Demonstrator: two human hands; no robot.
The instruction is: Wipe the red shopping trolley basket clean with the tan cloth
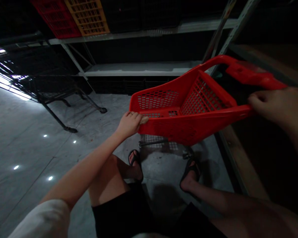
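A red plastic shopping basket (188,105) with perforated walls is held tilted in the air in front of me, above my sandalled feet. My left hand (130,123) grips the basket's near left corner, fingers curled over the rim. At the right, my right hand (275,105) is closed on the basket's rim, just below its red handle (250,74). The basket looks empty inside.
Grey metal shelving (139,69) runs across the back, with red and orange crates (72,16) on the top shelf. A dark wire trolley (47,86) on wheels stands at the left on the glossy grey floor. A wooden shelf edge (240,165) lies at the right.
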